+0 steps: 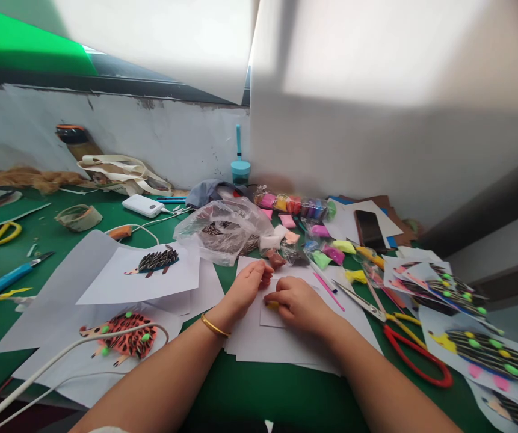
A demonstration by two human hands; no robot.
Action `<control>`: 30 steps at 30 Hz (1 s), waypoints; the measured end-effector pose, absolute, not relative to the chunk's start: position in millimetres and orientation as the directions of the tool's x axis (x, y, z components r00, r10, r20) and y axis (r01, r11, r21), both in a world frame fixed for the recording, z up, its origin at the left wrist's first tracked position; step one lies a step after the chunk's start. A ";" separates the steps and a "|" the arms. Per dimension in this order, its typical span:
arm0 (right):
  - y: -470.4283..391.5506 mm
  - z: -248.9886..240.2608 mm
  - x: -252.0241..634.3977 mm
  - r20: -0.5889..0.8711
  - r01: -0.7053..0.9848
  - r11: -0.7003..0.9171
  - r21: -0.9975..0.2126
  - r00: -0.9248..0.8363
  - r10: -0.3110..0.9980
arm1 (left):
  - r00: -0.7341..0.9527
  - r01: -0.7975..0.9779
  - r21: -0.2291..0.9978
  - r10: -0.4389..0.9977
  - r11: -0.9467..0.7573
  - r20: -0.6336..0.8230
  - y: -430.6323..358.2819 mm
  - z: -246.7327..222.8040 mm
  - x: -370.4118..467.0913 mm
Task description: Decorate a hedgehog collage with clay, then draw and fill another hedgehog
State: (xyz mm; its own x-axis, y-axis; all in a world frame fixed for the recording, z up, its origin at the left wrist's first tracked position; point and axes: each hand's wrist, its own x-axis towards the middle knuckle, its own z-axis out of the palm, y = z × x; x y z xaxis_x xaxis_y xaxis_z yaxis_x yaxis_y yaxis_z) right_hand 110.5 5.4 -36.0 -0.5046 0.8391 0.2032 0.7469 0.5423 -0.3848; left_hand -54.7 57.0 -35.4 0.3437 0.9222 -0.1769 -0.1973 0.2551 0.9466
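Observation:
My left hand (253, 281) is held above the white paper sheets (249, 346), with its fingers curled together. Whatever they may hold is hidden. Close beside it, my right hand (298, 304) bends down over a small white card (268, 319). Its fingertips are closed at a small yellow piece of modelling clay (273, 306) on that card. A brown clay packet (275, 258) lies just beyond the hands. To the right are a pink clay tool (329, 292) and large red-and-yellow-handled scissors (387, 322), their blades partly apart.
A plastic bag of striped seeds (225, 228) and several coloured clay packets (322, 258) lie behind the hands. Seed hedgehog pictures (157, 261) are at left, more (487, 352) at right. White cables (60, 355) cross the left side. A phone (369, 230) rests farther back.

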 end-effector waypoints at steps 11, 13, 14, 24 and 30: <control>5.9 -37.4 113.2 0.232 0.726 0.565 -0.391 -0.517 0.824 | 0.354 -0.192 0.951 0.921 0.243 -0.164 58.1 -38.1 -54.6; 5.9 -38.0 112.9 0.225 0.726 0.568 -0.388 -0.523 0.822 | 0.356 -0.185 0.953 0.920 0.240 -0.163 58.2 -38.6 -54.7; 5.8 -38.3 112.4 0.215 0.726 0.571 -0.383 -0.531 0.820 | 0.355 -0.180 0.954 0.920 0.239 -0.163 58.1 -38.7 -54.7; 10.1 -21.4 144.0 0.295 0.806 0.391 -0.444 -0.281 0.913 | 0.354 -0.179 0.953 0.919 0.246 -0.171 58.5 -39.9 -54.9; 10.9 -14.0 178.2 0.244 0.884 0.209 -0.418 -0.112 0.963 | 0.357 -0.162 0.959 0.920 0.234 -0.164 58.9 -41.2 -54.9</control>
State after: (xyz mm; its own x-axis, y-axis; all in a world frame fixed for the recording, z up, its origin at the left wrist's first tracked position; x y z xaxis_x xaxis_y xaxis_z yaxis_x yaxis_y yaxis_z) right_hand 178.2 10.9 -14.0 -0.1123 0.9632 0.2444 0.8841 0.2091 -0.4180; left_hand -54.9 58.9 -41.2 0.3568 0.9196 -0.1641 -0.1624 0.2341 0.9586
